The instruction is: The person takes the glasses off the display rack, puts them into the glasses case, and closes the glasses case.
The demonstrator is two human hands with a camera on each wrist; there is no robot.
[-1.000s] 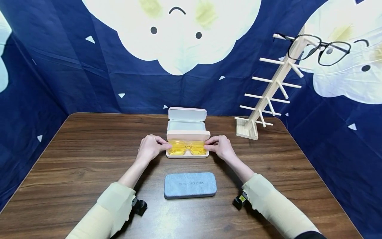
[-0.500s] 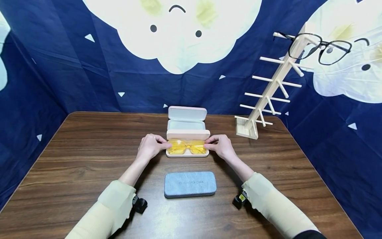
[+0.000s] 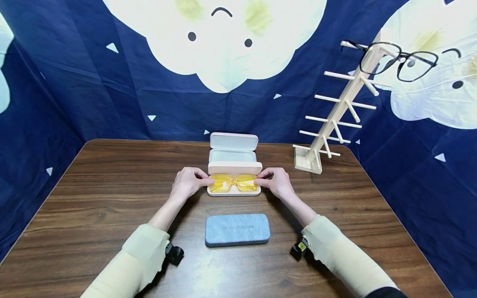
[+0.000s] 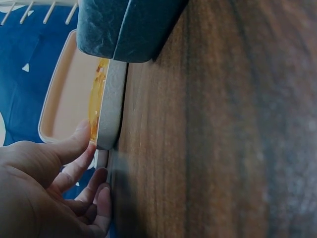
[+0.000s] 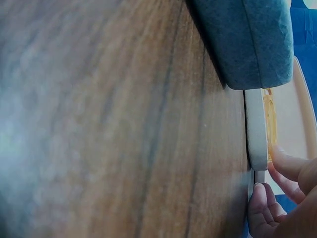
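My left hand [image 3: 187, 183] pinches the left end of a pair of yellow-tinted glasses [image 3: 221, 183] between thumb and fingers. At the opposite end, my right hand [image 3: 276, 183] pinches them the same way. Low in the tray of an open pale pink glasses case [image 3: 235, 193], the glasses face me with their lenses up. That case's lid [image 4: 67, 94] stands raised behind them, as the left wrist view shows. In the right wrist view, the thumb [image 5: 290, 163] presses at the yellow frame's end, just over the case's rim.
A closed blue glasses case [image 3: 237, 230] lies nearer to me. Directly behind the pink case stands another open case [image 3: 233, 156] with a pale lining. At the back right, a wooden peg rack [image 3: 337, 111] carries black-framed glasses [image 3: 400, 62] at its top.
The reflections on the yellow lenses have shifted, with the glasses turned very slightly in the case. Both hands keep their hold in nearly the same place.
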